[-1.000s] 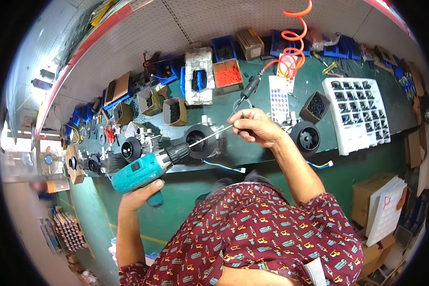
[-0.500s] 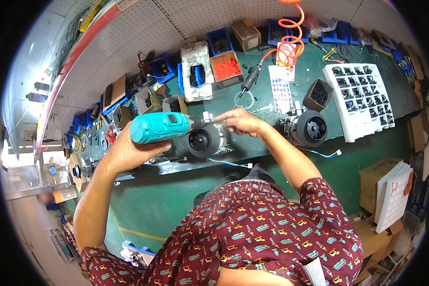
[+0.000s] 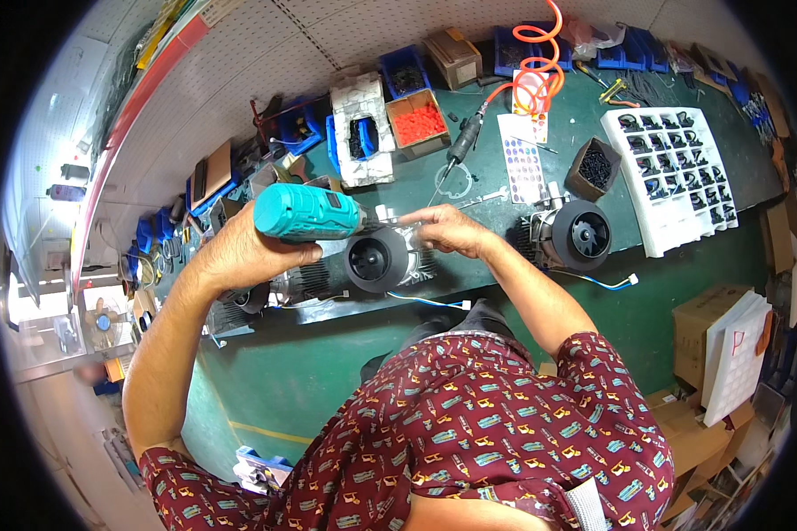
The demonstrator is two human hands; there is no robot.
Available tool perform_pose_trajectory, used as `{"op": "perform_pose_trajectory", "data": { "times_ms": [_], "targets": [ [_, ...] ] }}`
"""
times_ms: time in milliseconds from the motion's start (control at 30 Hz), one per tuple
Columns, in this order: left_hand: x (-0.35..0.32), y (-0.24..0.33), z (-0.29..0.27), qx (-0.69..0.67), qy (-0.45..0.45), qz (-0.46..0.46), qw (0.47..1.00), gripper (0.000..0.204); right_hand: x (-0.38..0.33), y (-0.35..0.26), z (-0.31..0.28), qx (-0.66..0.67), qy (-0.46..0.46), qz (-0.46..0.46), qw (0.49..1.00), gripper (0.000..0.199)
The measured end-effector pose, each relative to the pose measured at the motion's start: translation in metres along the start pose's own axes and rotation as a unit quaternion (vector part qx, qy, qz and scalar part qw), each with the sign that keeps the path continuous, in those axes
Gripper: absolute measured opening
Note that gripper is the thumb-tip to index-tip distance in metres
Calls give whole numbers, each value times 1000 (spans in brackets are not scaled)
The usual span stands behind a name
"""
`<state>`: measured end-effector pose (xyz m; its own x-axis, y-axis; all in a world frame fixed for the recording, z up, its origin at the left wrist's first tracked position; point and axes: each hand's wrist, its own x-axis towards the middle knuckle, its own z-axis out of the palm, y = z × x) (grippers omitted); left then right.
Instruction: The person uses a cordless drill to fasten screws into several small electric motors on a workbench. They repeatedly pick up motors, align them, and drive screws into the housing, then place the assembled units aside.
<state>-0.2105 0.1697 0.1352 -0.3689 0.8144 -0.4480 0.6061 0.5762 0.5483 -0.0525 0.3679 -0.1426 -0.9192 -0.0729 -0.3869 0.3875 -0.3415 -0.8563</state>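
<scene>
Teal rounded drill [image 3: 306, 212] | left hand [image 3: 255, 255] gripping | round black fan [image 3: 375, 260]

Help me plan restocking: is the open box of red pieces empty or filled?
Not empty: red pieces spread across the inside of the cardboard box; their depth cannot be told.

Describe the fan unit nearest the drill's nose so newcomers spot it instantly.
Find the long green workbench, then its front edge. Mid-picture sits a metal unit with a round black fan housing. Unlike its neighbours, it has the right hand and the teal power drill in the left hand by its far side.
</scene>
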Motion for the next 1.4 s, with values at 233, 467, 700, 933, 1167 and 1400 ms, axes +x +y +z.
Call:
{"op": "perform_pose_trajectory", "data": {
  "times_ms": [233,467,700,933,1167,1400],
  "targets": [
    [8,25,-4,106,-61,-3,992,40,21,45,-8,-88,48,-98,990,54],
    [10,36,4,173,-43,-40,983,40,29,59,-4,-66,42,-117,990,50],
    [12,37,11,158,-43,-36,986,38,32,62,-5,-78,48,-132,987,49],
    [7,49,13,143,-33,-62,987,40,26,61,0,-24,47,-132,990,51],
    [-20,43,5,24,70,37,997,41,-1,51,-15,204,68,-53,975,44],
    [-83,-26,55,-228,176,21,958,45,-56,39,-7,313,90,-63,943,28]
  ]
}}
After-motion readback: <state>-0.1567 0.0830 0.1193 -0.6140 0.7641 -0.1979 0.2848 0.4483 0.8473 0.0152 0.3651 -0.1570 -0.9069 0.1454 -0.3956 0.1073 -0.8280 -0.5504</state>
